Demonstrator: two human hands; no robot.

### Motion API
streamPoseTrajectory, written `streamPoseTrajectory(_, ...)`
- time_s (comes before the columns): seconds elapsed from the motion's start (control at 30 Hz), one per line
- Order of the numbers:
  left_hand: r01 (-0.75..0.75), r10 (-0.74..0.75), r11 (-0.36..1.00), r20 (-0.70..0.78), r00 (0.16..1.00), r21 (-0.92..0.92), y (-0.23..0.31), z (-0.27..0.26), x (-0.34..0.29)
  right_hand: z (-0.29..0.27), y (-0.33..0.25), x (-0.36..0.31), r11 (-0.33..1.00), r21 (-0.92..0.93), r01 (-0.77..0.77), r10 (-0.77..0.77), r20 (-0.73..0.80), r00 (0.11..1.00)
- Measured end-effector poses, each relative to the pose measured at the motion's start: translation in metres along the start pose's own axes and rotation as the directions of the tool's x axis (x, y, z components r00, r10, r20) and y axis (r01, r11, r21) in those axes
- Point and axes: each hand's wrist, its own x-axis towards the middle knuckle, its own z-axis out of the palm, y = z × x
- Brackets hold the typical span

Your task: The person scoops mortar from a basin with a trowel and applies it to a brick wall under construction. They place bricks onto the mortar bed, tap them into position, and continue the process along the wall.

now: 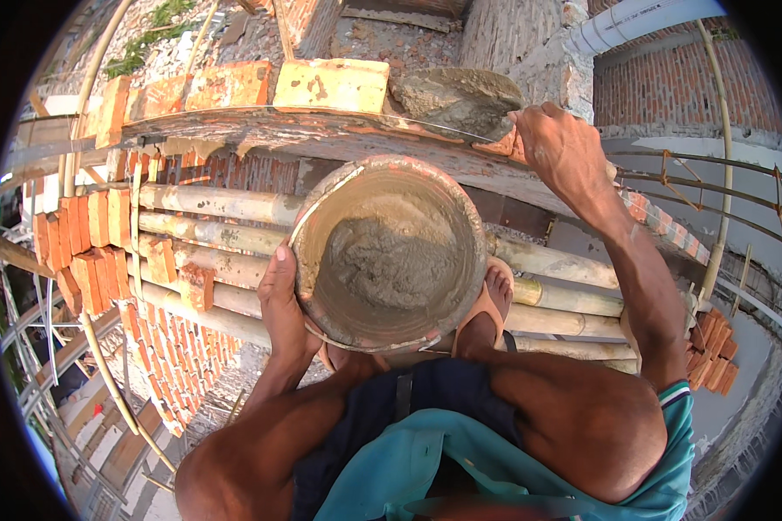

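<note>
A round bucket (469, 252) stands tilted slightly in front of me, with wet grey mortar (395, 260) inside. My left hand (280, 282) grips its left side, thumb up near the rim. Over the wall top at the upper right, my right hand (565, 148) is closed in a fist; whatever its fingers hold is hidden under it. Just left of that fist lies a heap of grey mortar (465, 95) on the brick wall (321, 135). A pale-faced brick (332, 85) sits beside the heap, and a thin string (408, 126) runs along the wall's near edge.
Bamboo poles (222, 204) form the platform under my sandalled feet (493, 300). Stacked bricks (87, 230) lie at its left end, more bricks (712, 352) at the right. A grey pipe (643, 24) crosses the upper right. Thin rods (712, 187) stick out beyond my right arm.
</note>
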Motion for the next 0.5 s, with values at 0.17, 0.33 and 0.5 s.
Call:
streamPoseTrajectory(0.17,0.009,-0.009,1.0,0.001,1.0,-0.002,0.0,0.002,0.002,-0.013,-0.009,-0.01,0.999,-0.041,0.028,-0.031,-0.064,0.997)
streamPoseTrajectory(0.33,0.017,-0.016,1.0,0.039,0.999,-0.011,0.001,0.002,0.001,-0.017,-0.003,-0.015,0.999,-0.04,0.014,-0.017,-0.07,0.997)
streamPoseTrajectory(0.5,0.021,-0.021,1.0,0.018,1.0,0.015,0.006,0.007,0.0,-0.057,-0.001,-0.028,0.987,0.095,-0.131,0.137,-0.058,0.989)
